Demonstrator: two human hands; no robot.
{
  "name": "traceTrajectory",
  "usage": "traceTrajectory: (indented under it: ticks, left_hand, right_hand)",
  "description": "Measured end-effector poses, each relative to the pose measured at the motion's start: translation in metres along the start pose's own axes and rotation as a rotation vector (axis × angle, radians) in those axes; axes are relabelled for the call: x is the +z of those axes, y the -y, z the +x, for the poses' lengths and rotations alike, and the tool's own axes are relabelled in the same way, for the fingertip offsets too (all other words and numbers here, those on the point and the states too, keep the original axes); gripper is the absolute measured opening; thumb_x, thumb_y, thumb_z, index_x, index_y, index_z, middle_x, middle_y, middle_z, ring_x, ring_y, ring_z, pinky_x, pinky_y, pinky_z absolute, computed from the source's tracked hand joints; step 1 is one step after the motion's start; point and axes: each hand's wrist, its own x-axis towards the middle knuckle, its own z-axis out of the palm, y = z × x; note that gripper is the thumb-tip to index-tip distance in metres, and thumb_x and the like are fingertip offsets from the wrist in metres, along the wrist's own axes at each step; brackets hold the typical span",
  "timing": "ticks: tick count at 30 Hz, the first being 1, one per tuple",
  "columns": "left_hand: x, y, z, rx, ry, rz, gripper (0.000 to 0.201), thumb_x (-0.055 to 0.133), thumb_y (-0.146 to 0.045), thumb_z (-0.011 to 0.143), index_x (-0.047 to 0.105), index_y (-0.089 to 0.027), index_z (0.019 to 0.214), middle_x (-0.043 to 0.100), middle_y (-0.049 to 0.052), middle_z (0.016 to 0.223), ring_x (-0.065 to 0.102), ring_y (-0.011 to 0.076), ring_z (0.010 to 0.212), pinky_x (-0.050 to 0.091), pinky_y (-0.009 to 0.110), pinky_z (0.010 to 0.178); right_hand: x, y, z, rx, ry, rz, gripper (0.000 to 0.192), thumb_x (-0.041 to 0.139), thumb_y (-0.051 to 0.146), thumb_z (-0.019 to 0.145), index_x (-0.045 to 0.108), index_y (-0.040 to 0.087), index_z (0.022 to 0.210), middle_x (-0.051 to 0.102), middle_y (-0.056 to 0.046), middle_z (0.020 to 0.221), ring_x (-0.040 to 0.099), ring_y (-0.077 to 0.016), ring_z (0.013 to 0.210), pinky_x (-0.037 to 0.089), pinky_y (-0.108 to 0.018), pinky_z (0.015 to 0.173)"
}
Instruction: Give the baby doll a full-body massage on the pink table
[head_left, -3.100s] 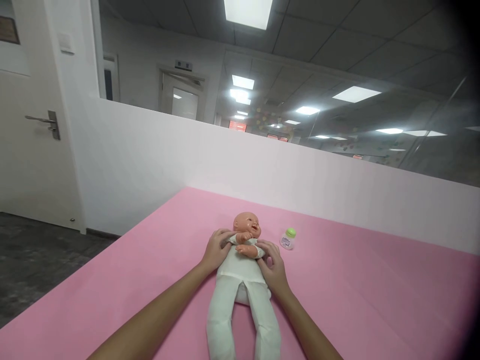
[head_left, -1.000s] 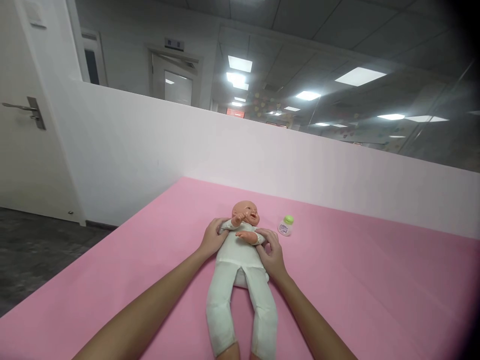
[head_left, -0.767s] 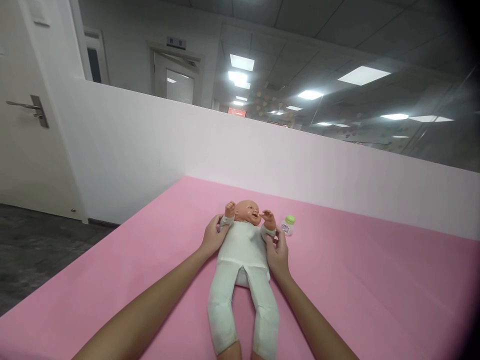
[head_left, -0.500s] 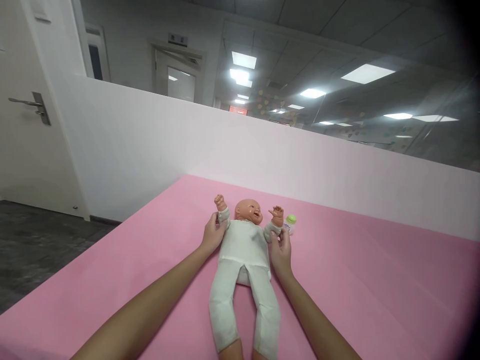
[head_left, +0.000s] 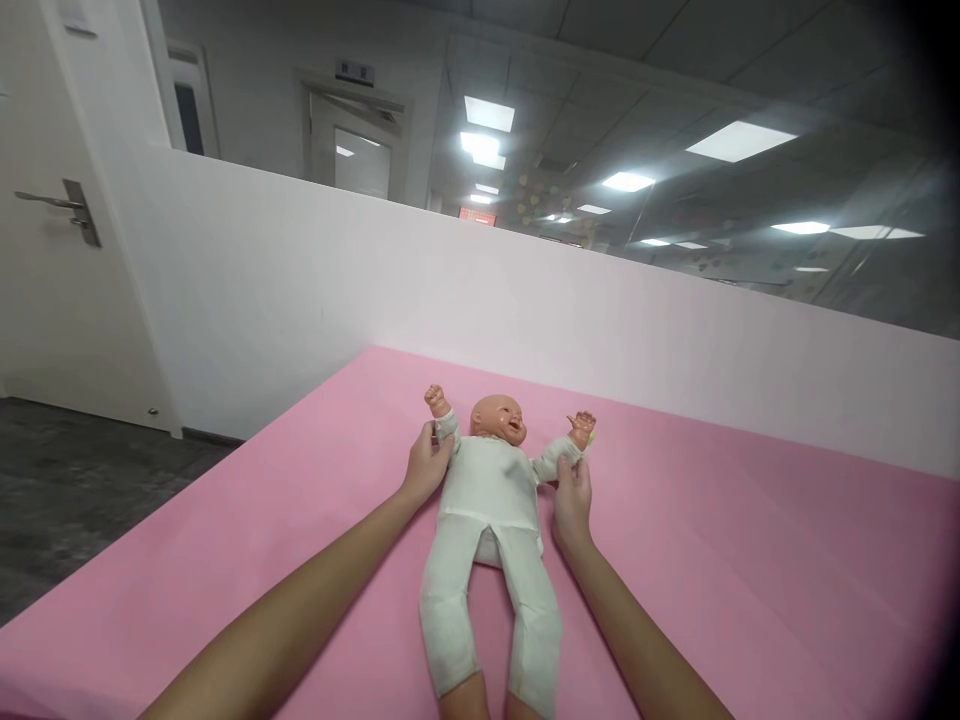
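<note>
A baby doll [head_left: 491, 490] with a white cloth body lies on its back on the pink tabletop [head_left: 300, 530], head away from me and face turned to the right. My left hand [head_left: 428, 464] is closed around the doll's arm on the left, which points up beside its head. On the other side my right hand [head_left: 573, 503] grips the doll's arm near the wrist, and that arm is stretched outward. Behind the doll's open hand, only a bit of a green-capped bottle [head_left: 591, 438] shows; the rest is hidden.
A white partition wall [head_left: 480, 290] rises along the far edge of the table. To the left stand a door [head_left: 67, 250] with a metal handle and a dark floor [head_left: 90, 490]. Ceiling lights and another doorway show beyond the partition.
My right hand has moved outward to the right, drawing the doll's arm away from its body and in front of the bottle. My left hand has hardly moved.
</note>
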Motion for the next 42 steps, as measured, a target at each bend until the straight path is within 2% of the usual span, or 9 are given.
traceTrajectory:
  ticks: [29,36,42]
  left_hand:
    - [0.0006,-0.0013,0.0004,0.002,0.001,-0.015,0.016,0.060,-0.036,0.090,0.056,-0.023,0.098,0.071,0.003,0.096,0.066,0.0204,0.087,0.050,0.032,0.078]
    - [0.0006,-0.0032,-0.0008,0.035,0.039,-0.070,0.019,0.061,-0.034,0.090,0.061,-0.022,0.104,0.072,0.004,0.105,0.067,0.0210,0.095,0.051,0.033,0.085]
    - [0.0013,-0.0028,-0.0003,0.067,0.073,-0.046,0.026,0.064,-0.030,0.086,0.069,-0.023,0.111,0.072,0.006,0.113,0.066,0.0234,0.105,0.051,0.034,0.089]
  right_hand:
    - [-0.0008,-0.0034,0.0020,0.013,-0.020,0.005,0.039,0.064,0.050,0.088,0.060,0.024,0.117,0.066,-0.005,0.106,0.064,-0.0203,0.091,0.052,-0.028,0.069]
    - [-0.0001,-0.0011,0.0004,0.020,-0.021,0.021,0.041,0.065,0.050,0.088,0.060,0.024,0.119,0.066,-0.006,0.111,0.065,-0.0210,0.094,0.053,-0.030,0.072]
    - [0.0009,0.0029,-0.0016,0.001,-0.001,0.020,0.041,0.065,0.046,0.088,0.059,0.024,0.122,0.067,-0.007,0.115,0.065,-0.0222,0.100,0.054,-0.033,0.080]
